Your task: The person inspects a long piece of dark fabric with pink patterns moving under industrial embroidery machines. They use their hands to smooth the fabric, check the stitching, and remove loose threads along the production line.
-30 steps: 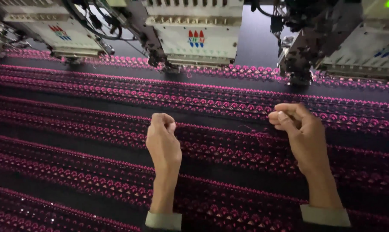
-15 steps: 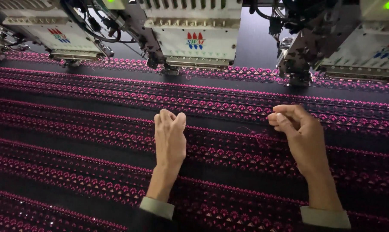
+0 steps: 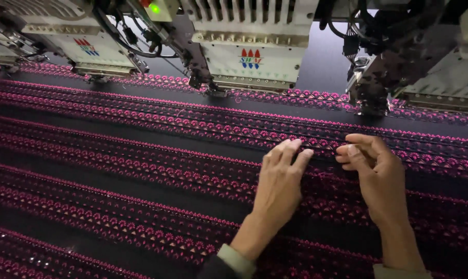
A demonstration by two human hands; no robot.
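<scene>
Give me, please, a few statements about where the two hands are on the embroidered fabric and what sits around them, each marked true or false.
1. The left hand lies flat, fingers stretched out, on the black fabric with pink embroidered rows. True.
2. The right hand holds a pair of scissors. False: no tool shows; its fingers are curled together with the tips pinched over a pink row.
3. Embroidery machine heads stand along the far edge of the fabric. True.
4. The two hands are clasped together. False: they are close, side by side, with a gap between them.
5. A light on the machine glows green. True.
</scene>
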